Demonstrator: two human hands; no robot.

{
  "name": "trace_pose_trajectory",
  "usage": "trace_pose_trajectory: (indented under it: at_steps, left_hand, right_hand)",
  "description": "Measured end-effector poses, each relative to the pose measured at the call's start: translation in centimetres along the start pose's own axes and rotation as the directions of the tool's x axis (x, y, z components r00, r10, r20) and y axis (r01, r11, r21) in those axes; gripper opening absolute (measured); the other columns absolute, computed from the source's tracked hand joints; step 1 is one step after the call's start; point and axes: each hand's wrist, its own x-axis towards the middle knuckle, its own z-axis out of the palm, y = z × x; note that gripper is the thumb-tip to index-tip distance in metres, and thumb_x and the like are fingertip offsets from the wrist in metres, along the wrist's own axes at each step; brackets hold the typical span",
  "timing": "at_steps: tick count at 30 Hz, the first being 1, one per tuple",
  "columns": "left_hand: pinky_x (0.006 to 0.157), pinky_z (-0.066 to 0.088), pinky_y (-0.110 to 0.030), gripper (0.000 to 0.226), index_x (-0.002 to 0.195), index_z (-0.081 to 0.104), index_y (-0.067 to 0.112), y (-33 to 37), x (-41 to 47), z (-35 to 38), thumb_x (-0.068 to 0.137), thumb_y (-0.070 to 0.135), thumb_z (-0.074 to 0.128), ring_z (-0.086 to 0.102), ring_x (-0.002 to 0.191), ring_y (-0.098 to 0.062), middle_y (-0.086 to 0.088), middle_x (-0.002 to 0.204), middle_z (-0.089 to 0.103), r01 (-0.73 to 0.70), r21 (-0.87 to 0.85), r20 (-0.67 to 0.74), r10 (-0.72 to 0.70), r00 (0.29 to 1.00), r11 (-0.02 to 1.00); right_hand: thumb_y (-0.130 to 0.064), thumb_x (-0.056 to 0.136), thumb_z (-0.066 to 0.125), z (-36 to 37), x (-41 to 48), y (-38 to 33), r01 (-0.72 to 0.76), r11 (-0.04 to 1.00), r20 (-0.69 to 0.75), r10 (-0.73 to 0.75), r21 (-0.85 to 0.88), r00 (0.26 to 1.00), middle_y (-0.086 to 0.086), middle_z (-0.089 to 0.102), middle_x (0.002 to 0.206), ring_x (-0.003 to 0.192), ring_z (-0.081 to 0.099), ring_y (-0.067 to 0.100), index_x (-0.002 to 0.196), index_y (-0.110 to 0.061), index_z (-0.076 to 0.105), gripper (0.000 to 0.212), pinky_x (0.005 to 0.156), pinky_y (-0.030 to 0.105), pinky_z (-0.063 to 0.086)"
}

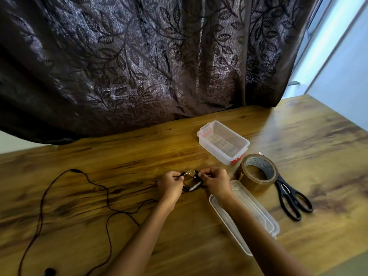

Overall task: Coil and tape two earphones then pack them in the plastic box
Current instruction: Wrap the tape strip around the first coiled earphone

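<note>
A coiled black earphone (192, 183) is held between both hands just above the wooden table (119, 156). My left hand (171, 185) pinches its left side and my right hand (216, 181) pinches its right side. A small piece of brown tape (190, 172) sits on top of the coil between my fingertips. A second black earphone (107, 196) lies uncoiled on the table to the left, its cable looping toward the near edge. The clear plastic box (223, 142) stands open and empty behind my right hand.
The box's clear lid (249, 212) lies under my right forearm. A roll of brown tape (256, 172) stands right of my hands, with black scissors (292, 198) beside it. A dark patterned curtain (139, 56) hangs along the table's far edge.
</note>
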Motion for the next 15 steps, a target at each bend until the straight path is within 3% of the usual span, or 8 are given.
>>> trace_pose_trajectory:
  at_steps: [2, 5, 8, 11, 15]
  left_hand:
    - [0.071, 0.05, -0.028, 0.015, 0.1, 0.067, 0.014, 0.02, 0.22, 0.16, 0.089, 0.018, 0.058, 0.063, 0.094, -0.021, -0.004, 0.106, 0.067, -0.034, 0.166, -0.075, 0.047, 0.996, 0.986]
    - [0.076, 0.053, -0.031, 0.016, 0.1, 0.068, 0.019, -0.21, 0.61, 0.24, 0.087, 0.025, 0.06, 0.061, 0.1, -0.02, -0.002, 0.111, 0.065, -0.055, 0.303, -0.113, 0.093, 0.989, 0.951]
    - [0.068, 0.049, -0.026, 0.018, 0.102, 0.067, 0.018, -0.4, 0.69, 0.16, 0.087, 0.025, 0.06, 0.063, 0.095, -0.018, -0.003, 0.108, 0.065, -0.091, 0.328, -0.099, 0.13, 0.987, 0.94]
    - [0.061, 0.04, -0.023, 0.02, 0.105, 0.064, 0.016, -0.27, 0.5, 0.01, 0.088, 0.024, 0.06, 0.063, 0.091, -0.017, -0.003, 0.104, 0.067, -0.116, 0.321, -0.11, 0.158, 0.981, 0.94]
    - [0.06, 0.041, -0.022, 0.021, 0.105, 0.063, 0.014, -0.27, 0.35, -0.13, 0.087, 0.025, 0.06, 0.061, 0.089, -0.015, -0.001, 0.103, 0.067, -0.121, 0.29, -0.109, 0.159, 0.981, 0.949]
  right_hand:
    - [-0.008, 0.084, 0.064, 0.26, 0.22, 0.02, 0.011, 0.998, -0.027, -0.012, -0.054, 1.0, 0.008, 0.07, 0.084, 0.081, 0.067, 0.022, 0.071, -0.02, 0.065, 0.018, 0.075, 0.038, 0.057]
    - [-0.011, 0.084, 0.065, 0.52, 0.47, 0.1, 0.014, 0.993, -0.057, -0.021, -0.118, 0.998, 0.004, 0.07, 0.085, 0.08, 0.064, 0.016, 0.078, -0.015, 0.07, 0.008, 0.068, 0.027, 0.053]
    - [-0.012, 0.085, 0.064, 0.57, 0.52, 0.13, 0.025, 0.993, -0.063, -0.032, -0.113, 0.998, 0.004, 0.069, 0.087, 0.076, 0.06, 0.011, 0.086, -0.011, 0.07, 0.006, 0.059, 0.017, 0.045]
    - [-0.014, 0.087, 0.062, 0.59, 0.56, -0.05, 0.036, 0.99, -0.044, -0.042, -0.136, 0.998, 0.004, 0.068, 0.088, 0.074, 0.058, 0.01, 0.087, -0.011, 0.07, 0.008, 0.058, 0.017, 0.045]
    - [-0.016, 0.089, 0.061, 0.54, 0.68, -0.24, 0.073, 0.972, -0.041, -0.084, -0.224, 0.996, 0.001, 0.067, 0.085, 0.073, 0.057, 0.008, 0.088, -0.012, 0.07, 0.01, 0.057, 0.013, 0.042]
